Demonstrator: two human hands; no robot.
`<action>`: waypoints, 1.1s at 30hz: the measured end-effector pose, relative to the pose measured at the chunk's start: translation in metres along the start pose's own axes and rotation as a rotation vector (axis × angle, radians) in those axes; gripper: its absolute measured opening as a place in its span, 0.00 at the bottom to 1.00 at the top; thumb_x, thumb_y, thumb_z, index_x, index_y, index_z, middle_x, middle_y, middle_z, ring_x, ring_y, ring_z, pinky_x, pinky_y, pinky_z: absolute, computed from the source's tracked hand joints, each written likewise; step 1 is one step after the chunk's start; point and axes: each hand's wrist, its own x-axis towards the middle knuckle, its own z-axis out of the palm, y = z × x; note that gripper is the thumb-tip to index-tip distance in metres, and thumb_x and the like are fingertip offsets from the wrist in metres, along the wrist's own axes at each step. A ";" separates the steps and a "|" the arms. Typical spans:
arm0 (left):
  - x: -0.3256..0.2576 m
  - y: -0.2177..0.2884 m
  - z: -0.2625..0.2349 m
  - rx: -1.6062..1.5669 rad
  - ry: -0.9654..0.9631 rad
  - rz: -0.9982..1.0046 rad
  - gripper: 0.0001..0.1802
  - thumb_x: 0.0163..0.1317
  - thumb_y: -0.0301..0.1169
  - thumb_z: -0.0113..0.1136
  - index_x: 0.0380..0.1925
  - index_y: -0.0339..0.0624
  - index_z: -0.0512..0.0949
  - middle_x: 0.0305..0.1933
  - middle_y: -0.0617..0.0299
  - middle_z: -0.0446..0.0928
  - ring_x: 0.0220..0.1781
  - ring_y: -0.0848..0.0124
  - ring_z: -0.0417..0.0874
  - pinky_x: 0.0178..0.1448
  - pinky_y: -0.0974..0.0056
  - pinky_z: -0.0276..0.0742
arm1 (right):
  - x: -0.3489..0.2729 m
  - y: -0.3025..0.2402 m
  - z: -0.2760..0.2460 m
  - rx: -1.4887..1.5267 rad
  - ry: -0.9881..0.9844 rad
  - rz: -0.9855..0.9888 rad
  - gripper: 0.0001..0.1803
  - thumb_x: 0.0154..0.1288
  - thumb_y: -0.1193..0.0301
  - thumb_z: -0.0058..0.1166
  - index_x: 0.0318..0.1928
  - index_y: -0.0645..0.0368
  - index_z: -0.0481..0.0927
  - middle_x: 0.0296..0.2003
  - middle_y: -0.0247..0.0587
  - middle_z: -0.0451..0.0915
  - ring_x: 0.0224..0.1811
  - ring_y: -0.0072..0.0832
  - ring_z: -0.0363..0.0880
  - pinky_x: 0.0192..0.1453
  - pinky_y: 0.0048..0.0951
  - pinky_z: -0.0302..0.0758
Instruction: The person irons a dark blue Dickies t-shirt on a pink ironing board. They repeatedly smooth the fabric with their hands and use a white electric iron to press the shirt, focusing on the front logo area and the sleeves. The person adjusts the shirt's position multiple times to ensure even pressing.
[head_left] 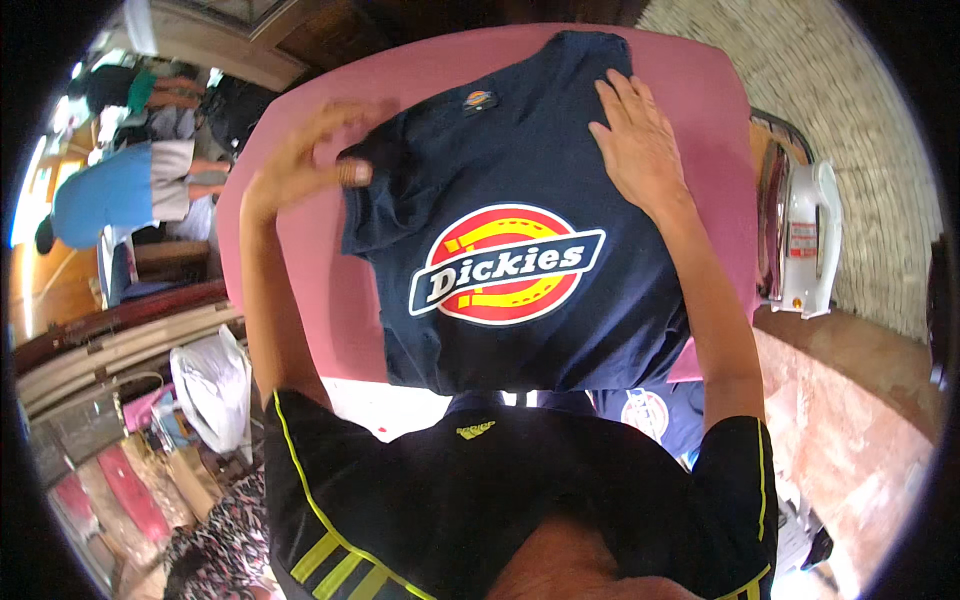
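Observation:
A dark navy T-shirt (530, 150) with a red, yellow and white printed emblem lies spread on a pink-covered ironing board (705, 85). Its collar end points away from me, and the left sleeve is bunched. My right hand (640, 145) rests flat at the shirt's far right shoulder, fingers stretched out. Slightly smeared by motion, my left hand (315, 155) is at the left sleeve with thumb and fingers apart and nothing between them. Whether it touches the cloth I cannot tell.
A white iron (808, 240) stands beyond the board's right edge. Below its near edge hangs or lies another navy garment (680, 415) with a similar print. A white plastic bag (215, 385) sits at the left. Farther left, a person in a blue shirt (105, 195) stands.

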 end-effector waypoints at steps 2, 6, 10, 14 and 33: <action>-0.048 0.005 0.024 -0.053 0.062 -0.067 0.45 0.44 0.42 0.80 0.66 0.51 0.74 0.64 0.57 0.72 0.67 0.57 0.71 0.70 0.54 0.66 | 0.002 -0.001 -0.002 -0.004 -0.036 -0.008 0.30 0.74 0.60 0.49 0.71 0.59 0.65 0.73 0.45 0.61 0.77 0.45 0.55 0.77 0.47 0.58; -0.070 0.020 0.081 -0.077 0.352 -0.168 0.45 0.41 0.34 0.81 0.65 0.52 0.74 0.63 0.52 0.70 0.68 0.56 0.69 0.69 0.55 0.67 | 0.006 -0.002 0.000 -0.024 -0.040 -0.031 0.30 0.74 0.61 0.50 0.71 0.59 0.65 0.73 0.45 0.61 0.77 0.47 0.56 0.76 0.48 0.60; -0.059 0.008 0.092 -0.396 0.570 -0.278 0.38 0.50 0.25 0.74 0.64 0.47 0.73 0.56 0.56 0.72 0.56 0.64 0.76 0.61 0.61 0.74 | 0.006 0.001 0.000 -0.029 -0.021 -0.055 0.30 0.74 0.61 0.50 0.71 0.59 0.64 0.73 0.45 0.61 0.76 0.48 0.56 0.75 0.49 0.61; -0.030 -0.024 0.041 -0.708 0.745 -0.290 0.28 0.64 0.24 0.64 0.64 0.41 0.71 0.47 0.63 0.79 0.53 0.69 0.80 0.57 0.62 0.77 | 0.004 0.004 0.001 -0.045 -0.008 -0.068 0.29 0.74 0.63 0.50 0.71 0.59 0.65 0.73 0.45 0.61 0.76 0.48 0.57 0.75 0.49 0.61; -0.099 0.005 0.101 -0.264 0.520 -0.491 0.23 0.62 0.49 0.67 0.27 0.37 0.82 0.30 0.52 0.79 0.29 0.62 0.81 0.35 0.58 0.77 | 0.008 0.003 -0.001 -0.034 -0.035 -0.127 0.27 0.74 0.67 0.46 0.71 0.60 0.64 0.73 0.49 0.62 0.75 0.51 0.57 0.77 0.48 0.57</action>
